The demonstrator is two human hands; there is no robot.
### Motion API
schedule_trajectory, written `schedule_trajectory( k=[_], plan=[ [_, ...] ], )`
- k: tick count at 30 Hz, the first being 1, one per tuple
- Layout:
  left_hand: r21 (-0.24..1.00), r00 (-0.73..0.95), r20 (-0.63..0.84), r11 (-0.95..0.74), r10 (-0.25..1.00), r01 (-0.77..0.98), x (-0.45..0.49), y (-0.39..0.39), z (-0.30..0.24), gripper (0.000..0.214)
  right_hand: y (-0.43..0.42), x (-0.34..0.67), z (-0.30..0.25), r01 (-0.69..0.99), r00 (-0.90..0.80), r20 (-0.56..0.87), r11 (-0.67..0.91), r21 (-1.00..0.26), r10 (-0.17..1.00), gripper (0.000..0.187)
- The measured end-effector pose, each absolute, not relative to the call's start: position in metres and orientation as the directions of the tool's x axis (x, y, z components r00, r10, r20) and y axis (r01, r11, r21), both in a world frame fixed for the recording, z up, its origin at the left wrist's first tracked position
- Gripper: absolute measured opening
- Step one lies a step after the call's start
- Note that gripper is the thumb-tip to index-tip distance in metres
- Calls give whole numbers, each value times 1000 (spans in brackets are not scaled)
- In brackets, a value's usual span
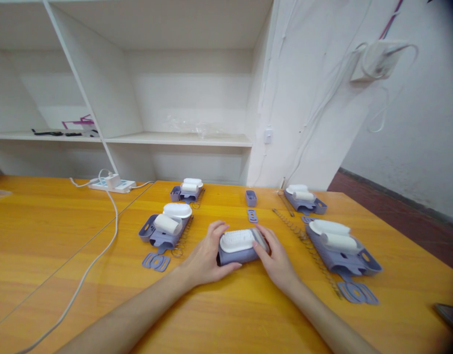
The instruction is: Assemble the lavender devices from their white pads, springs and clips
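A grey-purple plastic casing (238, 256) rests on the table in front of me, with a white oval, bristly-looking piece (236, 240) on top. My left hand (213, 253) curls around the casing's left end, thumb along the near side. The casing's right end is gripped by my right hand (274, 253), its thumb at the right tip of the white piece. Straight behind them lie a flat grey-purple plate with cut-outs (252, 215) and a small grey-purple cup-like part (251, 198). My fingers hide both ends of the casing.
Similar part sets surround my hands: white rollers (167, 224), white oval pieces (329, 227), grey-purple casings (331, 255), coil springs (303, 236) and cut-out plates (358, 292). A power strip (113, 184) with a white cable (116, 221) is at left. A dark object (449, 314) lies right.
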State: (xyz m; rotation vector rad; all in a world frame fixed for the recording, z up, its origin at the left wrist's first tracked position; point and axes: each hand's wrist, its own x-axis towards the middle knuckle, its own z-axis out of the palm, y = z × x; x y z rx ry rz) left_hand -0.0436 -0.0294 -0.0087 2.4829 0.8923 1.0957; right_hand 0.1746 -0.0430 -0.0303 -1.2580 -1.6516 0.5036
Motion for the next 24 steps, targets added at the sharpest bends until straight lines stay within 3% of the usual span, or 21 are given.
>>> schedule_trajectory(
  k=[24],
  plan=[
    [367,416,500,-621,759,692,-43,-28,-16,89,-41,176,-31,413,92,409,339,-845,908,40]
  ],
)
